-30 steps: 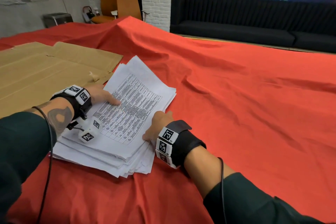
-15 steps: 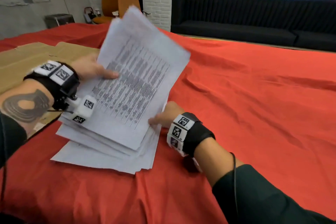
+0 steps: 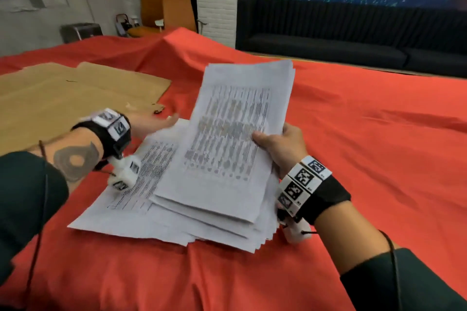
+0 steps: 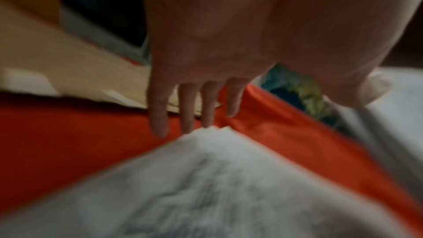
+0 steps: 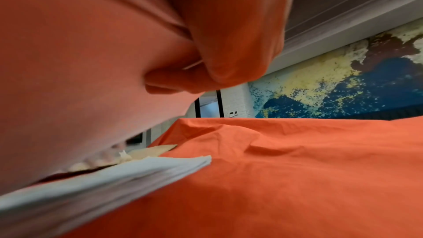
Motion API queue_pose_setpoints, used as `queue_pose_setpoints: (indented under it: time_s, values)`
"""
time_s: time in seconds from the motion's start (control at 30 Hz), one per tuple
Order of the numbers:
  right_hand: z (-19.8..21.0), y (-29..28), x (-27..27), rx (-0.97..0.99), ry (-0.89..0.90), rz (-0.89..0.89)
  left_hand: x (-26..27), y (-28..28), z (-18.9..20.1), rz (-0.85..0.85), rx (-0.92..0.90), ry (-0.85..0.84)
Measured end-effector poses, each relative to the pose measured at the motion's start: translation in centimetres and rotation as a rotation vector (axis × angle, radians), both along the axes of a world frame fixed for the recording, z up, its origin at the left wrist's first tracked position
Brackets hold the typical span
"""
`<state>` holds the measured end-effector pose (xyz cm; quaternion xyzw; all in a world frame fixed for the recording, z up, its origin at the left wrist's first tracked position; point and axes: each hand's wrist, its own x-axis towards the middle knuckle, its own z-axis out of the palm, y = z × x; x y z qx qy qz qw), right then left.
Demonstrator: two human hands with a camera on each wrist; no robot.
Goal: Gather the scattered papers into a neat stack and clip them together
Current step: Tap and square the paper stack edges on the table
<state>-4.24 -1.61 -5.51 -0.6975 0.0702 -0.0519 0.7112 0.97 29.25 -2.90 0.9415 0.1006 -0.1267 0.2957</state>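
Though blurred, papers (image 3: 235, 139) bear printed tables.

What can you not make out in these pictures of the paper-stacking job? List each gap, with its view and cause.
- Printed text on the lifted sheets: head view, motion blur.
- Right hand fingers: head view, behind the sheets.
- Left hand contact with the lower pile: left wrist view, blurred.
- A clip: in no view.
- Bottom of the pile: right wrist view, cut off by the frame edge.
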Motion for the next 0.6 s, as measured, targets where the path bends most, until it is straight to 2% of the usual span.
queue_pose_setpoints:
  time_s: [0.03, 0.07, 0.1, 0.2, 0.33, 0.47, 0.6]
  values:
    - [-0.4, -0.6, 0.0, -0.041, 0.016, -0.008, -0.1, 0.8, -1.2, -0.033, 0.256, 0.078]
    - [-0.6, -1.2, 0.1, -0.084, 0.029, -0.014, -0.2, 1.2, -2.2, -0.054, 0.417, 0.126]
    - [-0.6, -1.8, 0.3, -0.130, 0.049, -0.015, -0.3, 1.3, -2.9, -0.047, 0.476, 0.149]
    - [-0.4, -3.6, 0.7, -0.224, 0.120, 0.001, 0.2, 0.2, -3.4, -0.020, 0.407, 0.141]
    - [-1.5, -4.8, 1.5, -0.442, 0.204, 0.029, 1.0, -1.3, -2.8, 0.005, 0.361, 0.164]
    - [-2.8, -5.1, 1.6, -0.651, 0.300, 0.043, 1.2, -0.9, -2.8, 0.116, 0.293, 0.157]
    - [-2.8, -5.4, 1.6, -0.662, 0.311, 0.064, 0.3, -1.3, -3.1, 0.146, 0.216, 0.172]
